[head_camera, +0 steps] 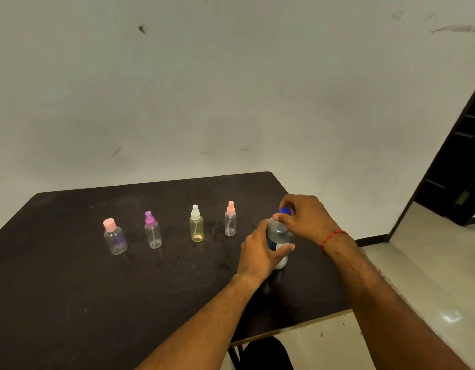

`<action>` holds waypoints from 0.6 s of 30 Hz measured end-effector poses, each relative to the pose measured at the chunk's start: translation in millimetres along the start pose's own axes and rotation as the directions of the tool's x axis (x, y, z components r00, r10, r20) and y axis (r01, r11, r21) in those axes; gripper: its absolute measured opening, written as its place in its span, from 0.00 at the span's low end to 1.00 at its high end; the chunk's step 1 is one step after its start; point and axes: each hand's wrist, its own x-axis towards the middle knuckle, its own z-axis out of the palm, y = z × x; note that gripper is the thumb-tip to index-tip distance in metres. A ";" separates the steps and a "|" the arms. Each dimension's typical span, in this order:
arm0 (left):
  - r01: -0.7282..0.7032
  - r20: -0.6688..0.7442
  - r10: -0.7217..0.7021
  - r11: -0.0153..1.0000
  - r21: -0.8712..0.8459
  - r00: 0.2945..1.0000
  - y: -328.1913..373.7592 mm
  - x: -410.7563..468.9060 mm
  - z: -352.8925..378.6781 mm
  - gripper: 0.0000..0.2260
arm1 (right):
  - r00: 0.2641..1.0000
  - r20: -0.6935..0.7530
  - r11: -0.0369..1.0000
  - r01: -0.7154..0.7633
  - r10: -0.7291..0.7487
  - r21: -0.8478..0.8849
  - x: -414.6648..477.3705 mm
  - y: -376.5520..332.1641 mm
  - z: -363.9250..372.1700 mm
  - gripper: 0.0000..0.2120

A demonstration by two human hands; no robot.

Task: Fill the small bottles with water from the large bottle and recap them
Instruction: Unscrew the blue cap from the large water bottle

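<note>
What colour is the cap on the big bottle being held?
Blue. The cap shows in the head view, under the right hand atop the large bottle.

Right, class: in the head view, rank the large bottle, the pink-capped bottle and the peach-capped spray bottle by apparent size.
1. large bottle, though partly hidden
2. pink-capped bottle
3. peach-capped spray bottle; it stands farther back, so this is less sure

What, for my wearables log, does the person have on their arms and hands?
No sleeves, gloves or watch show. The left hand wears nothing visible. The right hand has a thin red thread band around its wrist.
</note>
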 end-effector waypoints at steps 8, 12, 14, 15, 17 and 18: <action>-0.003 0.001 0.003 1.000 0.002 1.000 0.4 0.0 -0.7 0.29 | 0.997 0.027 0.992 0.071 -0.075 0.109 -4.5 3.6 1.6 0.21; -0.001 -0.003 0.001 1.000 0.017 1.000 1.7 -0.9 -2.3 0.28 | 0.999 -0.022 0.999 0.033 -0.033 0.025 -3.1 3.2 1.7 0.09; -0.006 -0.003 0.006 1.000 0.015 1.000 1.9 -1.3 -2.8 0.30 | 0.997 -0.019 0.996 0.071 -0.070 0.045 -4.7 4.5 0.4 0.07; -0.008 -0.004 0.008 1.000 0.014 1.000 1.9 -1.4 -2.9 0.30 | 0.996 -0.026 0.994 0.085 -0.084 0.068 -6.0 6.3 -0.6 0.08; -0.008 -0.004 0.008 1.000 0.017 1.000 3.1 -1.5 -2.9 0.31 | 0.994 -0.072 0.987 0.087 -0.078 0.134 -10.5 11.7 -3.4 0.11; -0.006 -0.003 0.006 1.000 0.017 1.000 3.2 -1.4 -2.8 0.31 | 0.992 -0.107 0.983 0.080 -0.063 0.167 -14.3 14.6 -4.3 0.11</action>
